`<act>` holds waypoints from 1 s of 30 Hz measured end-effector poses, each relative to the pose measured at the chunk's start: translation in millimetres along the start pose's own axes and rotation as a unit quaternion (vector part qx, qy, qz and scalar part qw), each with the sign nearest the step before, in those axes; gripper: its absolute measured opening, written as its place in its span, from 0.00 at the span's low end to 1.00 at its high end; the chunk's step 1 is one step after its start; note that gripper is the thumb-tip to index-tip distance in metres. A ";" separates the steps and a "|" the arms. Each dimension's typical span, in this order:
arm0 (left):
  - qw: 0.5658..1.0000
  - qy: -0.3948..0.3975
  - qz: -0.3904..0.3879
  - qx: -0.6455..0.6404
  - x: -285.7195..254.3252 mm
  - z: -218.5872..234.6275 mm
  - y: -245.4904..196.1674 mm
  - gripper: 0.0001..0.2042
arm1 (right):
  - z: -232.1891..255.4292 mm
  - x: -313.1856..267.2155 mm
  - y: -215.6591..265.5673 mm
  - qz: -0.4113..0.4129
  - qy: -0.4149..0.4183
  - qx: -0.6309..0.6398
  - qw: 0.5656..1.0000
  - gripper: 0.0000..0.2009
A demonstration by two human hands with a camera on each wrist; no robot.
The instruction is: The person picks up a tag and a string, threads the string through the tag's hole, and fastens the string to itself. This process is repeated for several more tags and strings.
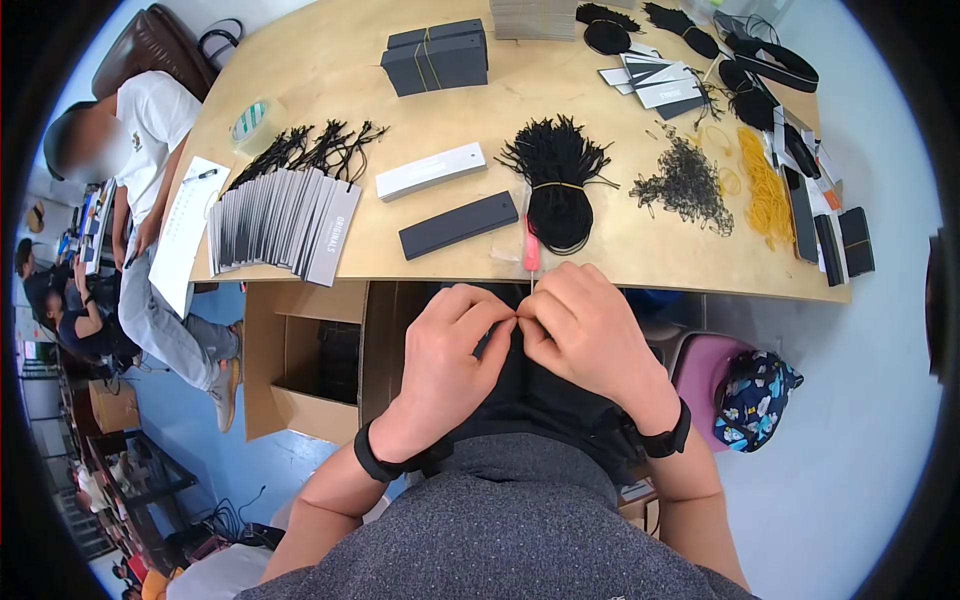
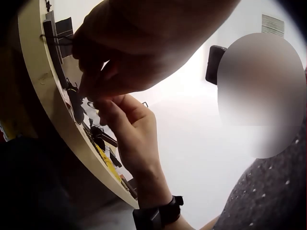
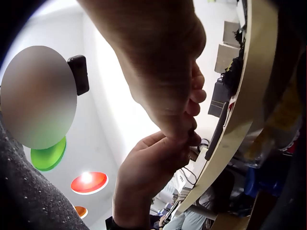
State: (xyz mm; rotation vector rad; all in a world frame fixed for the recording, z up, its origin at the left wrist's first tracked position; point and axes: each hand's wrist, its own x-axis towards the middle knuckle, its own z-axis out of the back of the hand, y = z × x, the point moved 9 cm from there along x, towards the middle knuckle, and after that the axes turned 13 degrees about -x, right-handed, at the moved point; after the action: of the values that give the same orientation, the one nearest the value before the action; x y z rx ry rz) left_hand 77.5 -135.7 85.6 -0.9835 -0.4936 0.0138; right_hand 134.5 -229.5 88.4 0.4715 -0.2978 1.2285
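Note:
In front of the table edge, the left hand (image 1: pixel 450 350) and right hand (image 1: pixel 590 340) meet, thumb and finger of each pinching something tiny, hard to make out. In the right wrist view a dark speck (image 3: pixel 193 129) shows between the fingertips. Just beyond them lies a red-handled tool (image 1: pixel 531 250), beside a banded bundle of black cords (image 1: pixel 560 205). Left of it are a white tag stack (image 1: pixel 430 171) and a black one (image 1: pixel 458 226). Grey tags with black strings (image 1: pixel 285 225) fan out farther left. Small dark pins (image 1: pixel 685 185) lie in a pile at right.
Yellow rubber bands (image 1: pixel 763 190) and dark strips lie at the table's right. Banded dark boxes (image 1: pixel 436 62) stand at the back. Below the table edge is an open carton (image 1: pixel 315 412); a purple stool (image 1: pixel 700 375) holds a patterned cloth. A person (image 1: pixel 160 110) sits at left.

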 end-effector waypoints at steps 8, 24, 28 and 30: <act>0.937 -0.010 0.225 -0.268 -8.9 -5.2 55.0 0.03 | 29.3 -3.5 -5.5 -0.093 -0.110 0.050 0.988 0.09; 0.931 0.037 0.251 -0.263 -10.8 -8.3 49.8 0.05 | 13.3 -2.8 -4.9 -0.071 -0.092 0.010 0.993 0.09; 0.874 0.040 0.305 -0.375 -18.3 -17.3 61.7 0.08 | 14.9 -1.8 -5.2 -0.059 -0.096 -0.002 0.994 0.09; 0.840 0.037 0.334 -0.426 -20.4 -20.5 61.5 0.09 | 15.4 -2.1 -4.9 -0.058 -0.102 -0.006 0.993 0.09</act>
State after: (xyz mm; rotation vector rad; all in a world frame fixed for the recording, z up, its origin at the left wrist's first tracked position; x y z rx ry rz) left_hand 80.4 -122.0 19.1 -1.9967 -0.0291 0.4136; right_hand 139.0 -240.2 99.9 0.5976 -0.4457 1.0661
